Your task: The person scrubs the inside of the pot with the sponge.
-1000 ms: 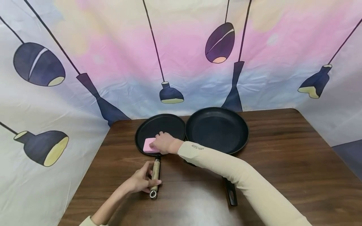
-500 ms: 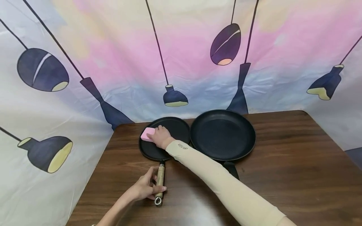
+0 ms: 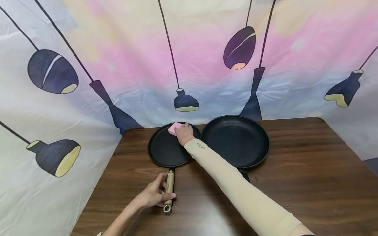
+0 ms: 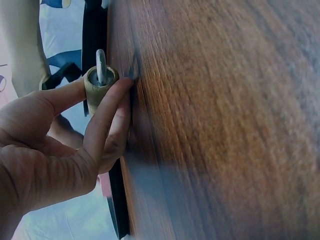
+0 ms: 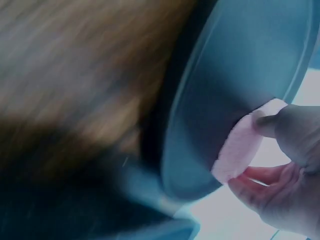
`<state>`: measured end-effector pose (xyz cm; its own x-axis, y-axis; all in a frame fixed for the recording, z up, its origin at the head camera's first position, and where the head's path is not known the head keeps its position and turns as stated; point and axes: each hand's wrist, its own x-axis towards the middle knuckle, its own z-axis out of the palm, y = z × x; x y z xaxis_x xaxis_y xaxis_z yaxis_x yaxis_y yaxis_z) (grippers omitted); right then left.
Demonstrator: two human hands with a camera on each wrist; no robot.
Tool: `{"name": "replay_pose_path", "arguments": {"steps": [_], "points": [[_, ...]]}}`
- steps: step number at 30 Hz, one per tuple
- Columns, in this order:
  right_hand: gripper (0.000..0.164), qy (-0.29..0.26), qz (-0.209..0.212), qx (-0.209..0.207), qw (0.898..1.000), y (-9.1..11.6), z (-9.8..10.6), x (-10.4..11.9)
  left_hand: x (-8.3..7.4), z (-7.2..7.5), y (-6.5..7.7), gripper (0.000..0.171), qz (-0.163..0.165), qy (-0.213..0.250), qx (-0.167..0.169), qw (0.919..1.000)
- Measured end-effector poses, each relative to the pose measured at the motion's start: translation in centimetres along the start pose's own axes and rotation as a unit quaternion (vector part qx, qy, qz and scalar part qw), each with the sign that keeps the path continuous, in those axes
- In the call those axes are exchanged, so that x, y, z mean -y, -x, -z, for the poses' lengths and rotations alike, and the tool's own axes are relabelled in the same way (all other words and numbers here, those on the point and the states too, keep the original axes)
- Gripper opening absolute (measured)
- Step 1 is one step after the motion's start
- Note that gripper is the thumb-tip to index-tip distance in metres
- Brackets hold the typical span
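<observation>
In the head view a flat black pan (image 3: pixel 166 149) with a low rim lies at the back left of the table. My left hand (image 3: pixel 155 192) grips its wooden handle (image 3: pixel 169 185), which ends in a metal ring (image 4: pixel 101 67) seen close up in the left wrist view. My right hand (image 3: pixel 185 132) pinches a pink sponge (image 3: pixel 175 128) against the pan's far part, near the rim. The right wrist view shows the sponge (image 5: pixel 245 142) between thumb and fingers, its edge on the pan's dark surface (image 5: pixel 240 60).
A larger black frying pan (image 3: pixel 236 141) stands close on the right of the flat one; my right forearm covers most of its handle (image 3: pixel 244 175). Both rest on the brown wooden table (image 3: pixel 310 183). Behind hangs a cloth (image 3: pixel 141 59) printed with lamps.
My right hand has carried the sponge over the pan from the near left part, up the left side, to the far rim. My left hand stays on the handle. The head view has shifted slightly.
</observation>
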<state>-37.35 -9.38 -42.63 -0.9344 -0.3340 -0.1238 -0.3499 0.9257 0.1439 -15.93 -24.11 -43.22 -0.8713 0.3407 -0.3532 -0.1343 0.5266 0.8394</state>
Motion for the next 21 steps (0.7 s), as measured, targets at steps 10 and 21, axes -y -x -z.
{"name": "replay_pose_path", "arguments": {"steps": [10, 21], "points": [[0.037, 0.001, 0.068, 0.010, 0.998, 2.2, 0.5, -3.6, -0.3, 0.1, -0.2, 0.082, 0.003, -0.007, -0.004, 1.0000], [0.045, 0.014, 0.209, 0.018, 0.978, 7.2, 0.1, -3.4, -0.3, -0.1, 0.0, 0.082, 0.012, -0.009, -0.005, 0.9999]]}}
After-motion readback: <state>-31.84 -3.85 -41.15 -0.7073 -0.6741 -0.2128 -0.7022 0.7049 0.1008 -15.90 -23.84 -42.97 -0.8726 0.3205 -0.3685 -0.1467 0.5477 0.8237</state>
